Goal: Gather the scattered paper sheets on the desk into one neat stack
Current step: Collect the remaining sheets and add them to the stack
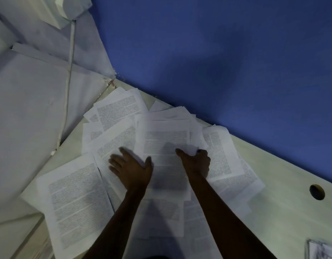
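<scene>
right hand pinches paper sheets; left hand rests flat.

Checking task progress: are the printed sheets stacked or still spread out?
Spread out: printed sheets overlap at differing angles across the desk, edges unaligned.

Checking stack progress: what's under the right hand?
The right hand grips the edge of the centre sheets, which overlap other printed sheets. How many lie beneath is hidden.

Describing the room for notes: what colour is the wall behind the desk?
Blue; the wall shows plainly in the head view, behind the pale desk.
</scene>
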Motion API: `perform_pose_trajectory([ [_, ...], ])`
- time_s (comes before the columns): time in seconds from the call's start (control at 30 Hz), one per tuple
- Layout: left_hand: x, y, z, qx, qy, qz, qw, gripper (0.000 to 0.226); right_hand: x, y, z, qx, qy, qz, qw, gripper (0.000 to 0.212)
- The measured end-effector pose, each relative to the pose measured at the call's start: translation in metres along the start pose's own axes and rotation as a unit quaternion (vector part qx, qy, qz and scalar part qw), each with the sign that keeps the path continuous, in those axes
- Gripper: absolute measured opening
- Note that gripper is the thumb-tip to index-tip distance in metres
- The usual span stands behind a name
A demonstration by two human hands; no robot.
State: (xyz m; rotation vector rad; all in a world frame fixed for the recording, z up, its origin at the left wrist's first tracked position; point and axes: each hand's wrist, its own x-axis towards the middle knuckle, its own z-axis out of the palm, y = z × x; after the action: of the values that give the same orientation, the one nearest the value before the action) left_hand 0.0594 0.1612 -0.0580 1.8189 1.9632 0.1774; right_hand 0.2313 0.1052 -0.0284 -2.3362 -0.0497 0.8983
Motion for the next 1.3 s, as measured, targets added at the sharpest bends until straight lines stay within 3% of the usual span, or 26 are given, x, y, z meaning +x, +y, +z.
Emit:
perform_pose_trajectory([
  [0.07,-0.007,0.000,0.004,-0.008,-0.048,0.003,0.999,0.111,-0.004,0.007,0.000,0.013,-0.031,0.006,0.999,0.111],
  [0.17,-0.016,0.005,0.007,-0.067,-0.075,0.130,0.986,0.097,-0.010,0.007,0.001,0.061,-0.049,0.022,0.997,0.120],
  [0.23,-0.013,0.003,0.002,-0.098,-0.051,0.154,0.982,0.086,-0.010,0.011,-0.004,0.103,-0.037,0.047,0.993,0.120],
  [0.3,-0.008,-0.007,-0.003,-0.033,-0.006,0.100,0.994,0.092,-0.013,0.019,-0.009,0.134,-0.036,0.061,0.988,0.114],
  [0.37,-0.009,-0.014,-0.006,-0.003,-0.039,0.033,0.999,0.104,-0.016,0.028,-0.010,0.142,-0.055,0.055,0.987,0.110],
  [0.47,-0.023,-0.015,-0.002,-0.032,-0.100,0.132,0.986,0.098,-0.020,0.032,-0.011,0.140,-0.102,0.036,0.984,0.077],
  [0.53,-0.024,-0.011,-0.012,-0.127,-0.142,0.157,0.969,0.085,-0.021,0.029,-0.016,0.165,-0.148,0.048,0.974,0.060],
  [0.6,-0.018,-0.016,-0.019,-0.160,-0.111,0.150,0.969,0.075,-0.021,0.030,-0.020,0.193,-0.189,0.056,0.961,0.048],
  [0.67,-0.009,-0.021,-0.025,-0.069,-0.056,0.112,0.990,0.087,-0.022,0.037,-0.019,0.202,-0.215,0.057,0.954,0.042],
  [0.7,-0.008,-0.020,-0.029,-0.043,-0.080,0.080,0.993,0.093,-0.022,0.040,-0.018,0.201,-0.211,0.060,0.955,0.042],
  [0.8,-0.014,-0.014,-0.041,-0.148,-0.169,0.108,0.968,0.084,-0.022,0.056,-0.021,0.230,-0.195,0.060,0.952,0.045],
  [0.9,-0.008,-0.012,-0.058,-0.217,-0.117,0.096,0.964,0.073,-0.025,0.078,-0.045,0.270,-0.202,0.049,0.940,0.033],
  [0.97,0.001,-0.008,-0.067,-0.188,-0.141,0.057,0.970,0.080,-0.028,0.094,-0.069,0.278,-0.202,0.046,0.938,0.022],
  [1.03,0.006,0.001,-0.071,-0.142,-0.221,0.026,0.964,0.087,-0.030,0.110,-0.089,0.302,-0.207,0.052,0.929,0.021],
  [1.17,0.009,0.020,-0.065,-0.051,-0.268,0.047,0.961,0.083,-0.039,0.138,-0.116,0.359,-0.198,0.075,0.909,0.028],
  [1.3,0.010,0.019,-0.041,0.127,-0.307,0.050,0.942,0.126,-0.055,0.174,-0.139,0.372,-0.097,0.072,0.920,0.024],
])
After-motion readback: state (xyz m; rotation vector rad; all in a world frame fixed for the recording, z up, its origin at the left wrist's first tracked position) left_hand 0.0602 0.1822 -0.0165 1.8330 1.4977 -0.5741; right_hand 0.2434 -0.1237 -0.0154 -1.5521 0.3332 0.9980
